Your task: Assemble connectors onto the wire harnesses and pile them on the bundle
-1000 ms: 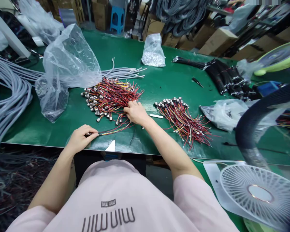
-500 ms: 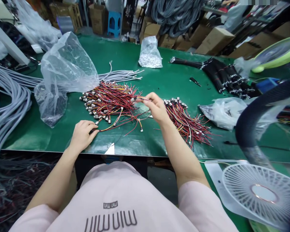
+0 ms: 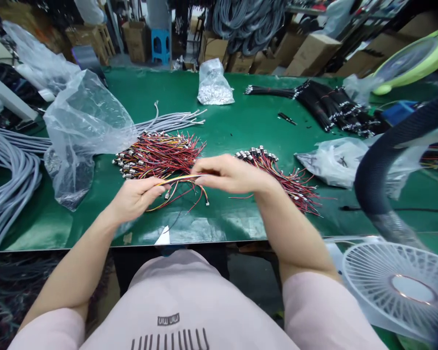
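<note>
Both hands are raised above the green table (image 3: 241,121), facing each other. My left hand (image 3: 135,197) pinches one end of a small bunch of red, yellow and black wires (image 3: 180,179). My right hand (image 3: 233,174) is closed on the other end of the same bunch. Loose wire ends hang below the hands. Behind them lies a large pile of the same wires with metal connectors (image 3: 156,155). A second such pile (image 3: 277,172) lies to the right of my right hand.
A clear plastic bag (image 3: 83,126) stands at the left, with grey cables (image 3: 7,180) beyond it. At the back are a small bag of metal parts (image 3: 213,85) and black cable bundles (image 3: 332,107). A white fan (image 3: 397,287) sits at the near right.
My left hand has lifted off the table edge with its wires. My right hand has come down and left from the pile to meet it, so both now hold one bunch.
</note>
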{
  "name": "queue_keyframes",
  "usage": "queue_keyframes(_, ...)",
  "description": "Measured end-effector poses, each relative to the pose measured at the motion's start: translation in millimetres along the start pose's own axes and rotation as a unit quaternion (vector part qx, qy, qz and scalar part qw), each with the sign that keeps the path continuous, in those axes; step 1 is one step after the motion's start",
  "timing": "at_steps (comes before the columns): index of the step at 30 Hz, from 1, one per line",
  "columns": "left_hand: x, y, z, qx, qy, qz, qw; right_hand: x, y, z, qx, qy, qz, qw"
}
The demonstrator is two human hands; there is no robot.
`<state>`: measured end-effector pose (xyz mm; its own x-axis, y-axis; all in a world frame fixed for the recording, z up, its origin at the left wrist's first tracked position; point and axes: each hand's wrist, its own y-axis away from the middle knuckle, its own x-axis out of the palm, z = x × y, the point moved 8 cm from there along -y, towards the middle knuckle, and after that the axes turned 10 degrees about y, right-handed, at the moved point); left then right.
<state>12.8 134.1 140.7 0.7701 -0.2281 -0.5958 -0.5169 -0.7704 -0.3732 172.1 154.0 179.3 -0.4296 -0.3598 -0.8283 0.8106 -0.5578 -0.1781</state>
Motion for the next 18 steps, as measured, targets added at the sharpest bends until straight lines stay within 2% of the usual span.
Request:
queue_keyframes(2, -13.0, 3.0, 7.6, 0.018, -0.094, -0.022, 0.995, -15.0, 10.8, -22.7, 0.043, 0.014, -0.001, 0.999)
queue_keyframes(4, -18.3, 5.2, 19.8, 0.027, -0.216, -0.024, 0.976, -16.7, 13.1, -46.8, 0.071, 0.047, -0.017, 0.996)
queue_keyframes(6, -17.4, 7.2, 35.7, 0.019, -0.315, -0.009, 0.949, 0.4, 5.9, -67.5, 0.087, 0.107, -0.011, 0.99)
queue_keyframes(8, -12.7, 10.7, 50.8, 0.005, -0.368, 0.021, 0.93, 29.4, -5.3, -84.7, 0.103, 0.176, 0.028, 0.979)
queue_keyframes(10, -6.7, 15.7, 60.2, -0.002, -0.381, 0.055, 0.923, 56.4, -15.3, -94.2, 0.094, 0.215, 0.073, 0.969)
queue_keyframes(12, -5.5, 18.6, 60.4, 0.0, -0.373, 0.054, 0.926, 66.4, -23.4, -98.4, 0.068, 0.213, 0.074, 0.972)
queue_keyframes(14, -7.8, 16.2, 53.1, 0.02, -0.357, 0.02, 0.934, 55.8, -31.9, -104.3, 0.051, 0.194, 0.025, 0.979)
queue_keyframes(16, -8.0, 7.5, 46.2, 0.044, -0.345, -0.006, 0.937, 35.2, -43.6, -114.5, 0.045, 0.181, -0.036, 0.982)
queue_keyframes(18, -5.8, -7.7, 46.7, 0.053, -0.343, -0.007, 0.938, 19.1, -61.6, -127.0, 0.041, 0.179, -0.057, 0.981)
